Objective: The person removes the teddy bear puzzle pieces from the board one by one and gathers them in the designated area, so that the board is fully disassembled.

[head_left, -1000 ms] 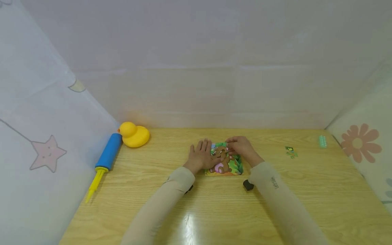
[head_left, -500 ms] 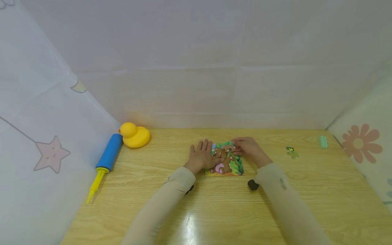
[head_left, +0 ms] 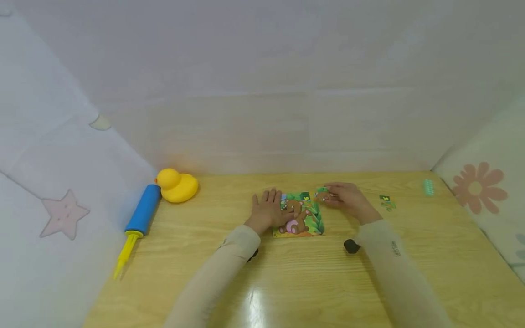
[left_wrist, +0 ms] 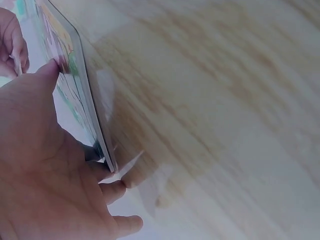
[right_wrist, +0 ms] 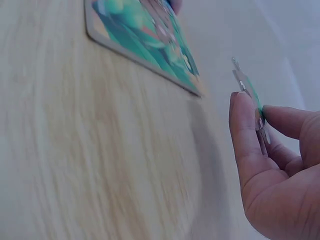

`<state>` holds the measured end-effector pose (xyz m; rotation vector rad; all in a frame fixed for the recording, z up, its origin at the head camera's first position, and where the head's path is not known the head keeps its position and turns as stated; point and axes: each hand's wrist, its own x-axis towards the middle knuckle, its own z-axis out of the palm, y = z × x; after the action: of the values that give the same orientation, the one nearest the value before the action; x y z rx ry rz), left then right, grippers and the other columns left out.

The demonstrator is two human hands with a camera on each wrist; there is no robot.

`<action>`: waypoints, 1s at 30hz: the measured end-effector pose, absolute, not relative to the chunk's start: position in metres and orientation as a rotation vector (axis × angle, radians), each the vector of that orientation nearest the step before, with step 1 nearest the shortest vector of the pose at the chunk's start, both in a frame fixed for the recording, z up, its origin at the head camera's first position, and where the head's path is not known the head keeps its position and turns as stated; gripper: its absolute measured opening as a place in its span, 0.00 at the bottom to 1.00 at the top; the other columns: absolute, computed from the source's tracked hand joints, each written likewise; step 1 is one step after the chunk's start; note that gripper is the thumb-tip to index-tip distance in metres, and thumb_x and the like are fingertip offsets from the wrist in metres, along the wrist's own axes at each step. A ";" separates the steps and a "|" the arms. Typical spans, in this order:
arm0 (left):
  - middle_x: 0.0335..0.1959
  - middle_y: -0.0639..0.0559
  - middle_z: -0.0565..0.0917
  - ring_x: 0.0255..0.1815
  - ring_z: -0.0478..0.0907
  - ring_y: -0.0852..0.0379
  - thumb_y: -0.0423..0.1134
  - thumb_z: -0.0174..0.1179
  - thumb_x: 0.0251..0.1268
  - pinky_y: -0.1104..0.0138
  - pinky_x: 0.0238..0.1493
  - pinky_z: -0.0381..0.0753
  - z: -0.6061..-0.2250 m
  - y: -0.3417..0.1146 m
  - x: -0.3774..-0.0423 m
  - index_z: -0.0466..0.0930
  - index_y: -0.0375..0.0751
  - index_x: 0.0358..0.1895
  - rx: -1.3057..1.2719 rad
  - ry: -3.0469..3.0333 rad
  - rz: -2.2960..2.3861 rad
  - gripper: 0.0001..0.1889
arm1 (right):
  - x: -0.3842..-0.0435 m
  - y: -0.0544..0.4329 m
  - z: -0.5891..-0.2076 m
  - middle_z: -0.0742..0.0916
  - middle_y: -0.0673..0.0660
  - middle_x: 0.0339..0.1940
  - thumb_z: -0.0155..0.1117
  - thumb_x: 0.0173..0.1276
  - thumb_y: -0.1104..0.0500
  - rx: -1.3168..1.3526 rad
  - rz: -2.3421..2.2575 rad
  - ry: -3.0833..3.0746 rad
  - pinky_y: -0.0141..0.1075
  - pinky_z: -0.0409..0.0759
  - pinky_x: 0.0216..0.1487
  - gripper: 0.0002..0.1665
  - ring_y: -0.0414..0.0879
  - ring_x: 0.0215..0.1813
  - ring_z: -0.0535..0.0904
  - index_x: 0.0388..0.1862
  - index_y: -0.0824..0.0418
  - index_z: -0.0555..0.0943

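Head view: with the puzzle board [head_left: 302, 217] on the table [head_left: 287, 278] taken as the clock's centre and twelve set toward the back wall [head_left: 254, 127], the board's nine o'clock side is covered by the left hand [head_left: 265, 212], its fingers straight and spread. Near two o'clock, a puzzle piece [head_left: 321, 195] is pinched between the thumb and fingers of the right hand [head_left: 348, 198]; whether it is one piece or several joined cannot be told. Loose pieces [head_left: 385, 199] are seen at three, and a toy duck [head_left: 178, 187] and a hand pump [head_left: 143, 209] at about nine. The piece could be dropped, it is judged, if the pinch is eased, since it is gripped by only a small part; the board could be slid askew if it is bumped while the left hand bears on one side only; the loose pieces could be scattered if they are brushed by the right sleeve [head_left: 381, 232]. By the right wrist view the piece is shown nearly edge-on, lifted clear of the board, which is hard to judge from above. By the left wrist view the board's thick edge is revealed, with the thumb laid on its picture face; the duck and pump are shown only from the head.
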<state>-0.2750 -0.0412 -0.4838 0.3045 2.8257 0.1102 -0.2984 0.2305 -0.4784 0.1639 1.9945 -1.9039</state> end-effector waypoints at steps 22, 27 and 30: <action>0.85 0.49 0.47 0.86 0.45 0.47 0.79 0.43 0.66 0.40 0.81 0.43 -0.478 -0.041 -0.270 0.45 0.48 0.84 0.317 2.838 0.074 0.53 | -0.284 0.305 -0.470 0.87 0.47 0.43 0.48 0.83 0.61 0.201 -2.007 1.924 0.27 0.84 0.52 0.32 0.34 0.43 0.87 0.79 0.74 0.56; 0.85 0.49 0.48 0.85 0.45 0.46 0.79 0.42 0.66 0.39 0.81 0.45 -0.476 -0.040 -0.270 0.45 0.48 0.84 0.323 2.836 0.066 0.52 | -0.282 0.315 -0.468 0.86 0.47 0.44 0.47 0.83 0.60 0.225 -1.985 1.946 0.27 0.84 0.52 0.33 0.34 0.43 0.87 0.80 0.72 0.55; 0.85 0.49 0.48 0.85 0.46 0.46 0.78 0.42 0.66 0.39 0.81 0.45 -0.476 -0.041 -0.269 0.45 0.48 0.84 0.321 2.833 0.078 0.52 | -0.281 0.319 -0.469 0.86 0.47 0.43 0.47 0.84 0.59 0.235 -1.954 1.974 0.27 0.84 0.53 0.33 0.34 0.43 0.86 0.80 0.72 0.55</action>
<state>-0.2686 -0.0408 -0.4760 0.3210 2.8329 0.0785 -0.2814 0.3188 -0.4689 0.2354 1.9739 -1.9543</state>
